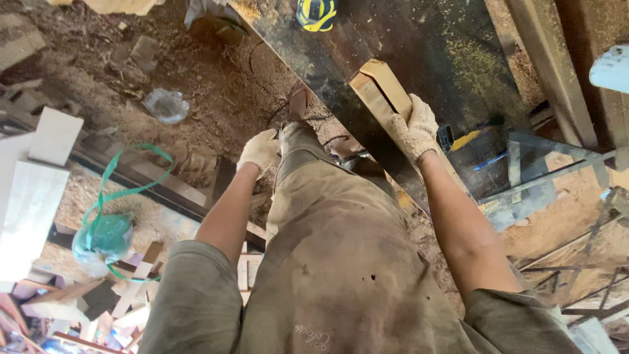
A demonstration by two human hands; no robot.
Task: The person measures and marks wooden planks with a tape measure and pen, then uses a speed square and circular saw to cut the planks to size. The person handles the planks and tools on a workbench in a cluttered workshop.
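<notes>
Right hand [415, 128] grips wood block [381, 93]; left hand [259, 150] apart, empty.

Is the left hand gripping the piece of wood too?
No. Only the right hand clasps the wood pieces; the left hand hangs apart from them, at the person's side.

- Sawdust-covered dirt floor [216, 98], littered with wood scraps.
- Dark, dusty metal table surface [419, 46] in daylight.
- Pale cut timber boards [33, 190] stacked at left.
- Green plastic bag with looped handles [105, 236] lying on sawdust.
- Crumpled clear plastic wrapper [166, 105] nearby.
</notes>
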